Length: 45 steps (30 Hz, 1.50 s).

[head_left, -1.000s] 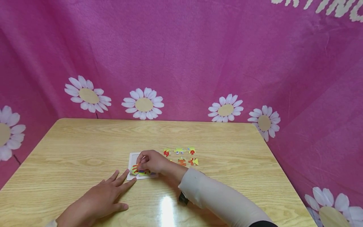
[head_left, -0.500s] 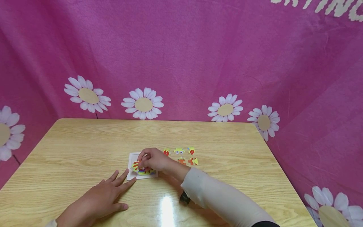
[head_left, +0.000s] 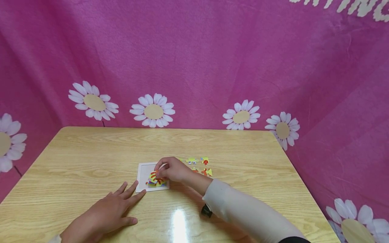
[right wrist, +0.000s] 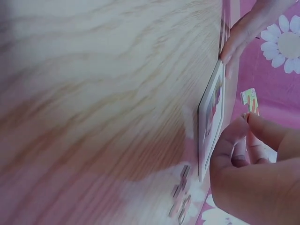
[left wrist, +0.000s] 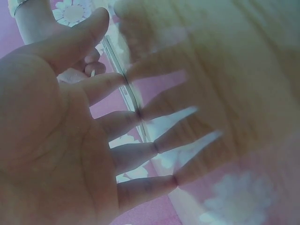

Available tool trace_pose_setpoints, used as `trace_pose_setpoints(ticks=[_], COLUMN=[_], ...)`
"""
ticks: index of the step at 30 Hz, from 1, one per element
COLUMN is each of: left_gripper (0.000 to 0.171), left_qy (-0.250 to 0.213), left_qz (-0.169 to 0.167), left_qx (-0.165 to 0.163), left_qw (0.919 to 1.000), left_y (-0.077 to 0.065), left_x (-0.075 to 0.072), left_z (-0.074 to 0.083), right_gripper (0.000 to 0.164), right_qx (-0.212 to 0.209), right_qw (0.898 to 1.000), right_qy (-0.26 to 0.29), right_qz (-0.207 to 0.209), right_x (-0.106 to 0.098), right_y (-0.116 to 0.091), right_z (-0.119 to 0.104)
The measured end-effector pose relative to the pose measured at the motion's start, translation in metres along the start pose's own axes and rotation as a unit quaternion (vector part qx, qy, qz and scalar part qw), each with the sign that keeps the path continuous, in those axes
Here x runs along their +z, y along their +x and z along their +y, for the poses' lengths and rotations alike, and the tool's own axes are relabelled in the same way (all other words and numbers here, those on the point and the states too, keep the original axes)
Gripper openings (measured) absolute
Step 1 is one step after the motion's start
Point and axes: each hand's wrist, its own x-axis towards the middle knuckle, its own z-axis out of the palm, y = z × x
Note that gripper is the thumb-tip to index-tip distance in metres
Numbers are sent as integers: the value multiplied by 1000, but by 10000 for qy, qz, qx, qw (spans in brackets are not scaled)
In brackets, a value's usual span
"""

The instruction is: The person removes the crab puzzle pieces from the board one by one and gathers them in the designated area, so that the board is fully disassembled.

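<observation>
My right hand (head_left: 172, 169) pinches a yellow and red jigsaw piece (head_left: 153, 175) between thumb and fingertips, above a white puzzle tray (head_left: 140, 173). In the right wrist view, the held piece (right wrist: 251, 99) stands apart from the tray (right wrist: 204, 143). Coloured jigsaw pieces (head_left: 161, 184) lie along the tray's near side, partly covered by the held one. My left hand (head_left: 110, 210) rests palm down on the table, fingers spread, its fingertips at the tray's near left corner. In the left wrist view, the left palm (left wrist: 56, 126) and straight fingers hold nothing.
Several loose jigsaw pieces, among them one with eyes (head_left: 192, 161) and a red and yellow one (head_left: 207, 172), lie right of the tray, some hidden by the right hand. A pink flowered curtain (head_left: 194, 67) hangs behind the wooden table (head_left: 237, 152).
My right hand has moved to the right over the tray with the jigsaw piece, uncovering the tray's left part and hiding more loose pieces. The left hand stays still.
</observation>
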Motion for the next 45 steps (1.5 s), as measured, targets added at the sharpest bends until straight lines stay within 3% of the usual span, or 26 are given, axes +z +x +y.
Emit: trace_pose_setpoints(ticks=[10,19,26,40,45], left_gripper=[80,80,81,81,81], left_qy=[16,-25,-109,-139,-123], left_qz=[19,66,34,-69,-51], left_qx=[-6,6,-52,-152,-124], left_qw=[10000,10000,9999,9998,9998], left_y=[0,-1,-1,-1,-2], left_x=[1,1,1,0,1], left_z=[0,0,1,2,1], right_gripper=[7,6,6,8,10], right_qx=[37,-144,-377,-488,-352], right_qw=[9998,9968,9867,9732,9716], right_qy=[-155,-724,-1492,-2146,-2239], right_qz=[127,310,519,660,687], right_x=[-18,-33,-42,-41,-40], right_y=[-14,-33,-42,-56,-58], right_z=[15,23,31,36,36])
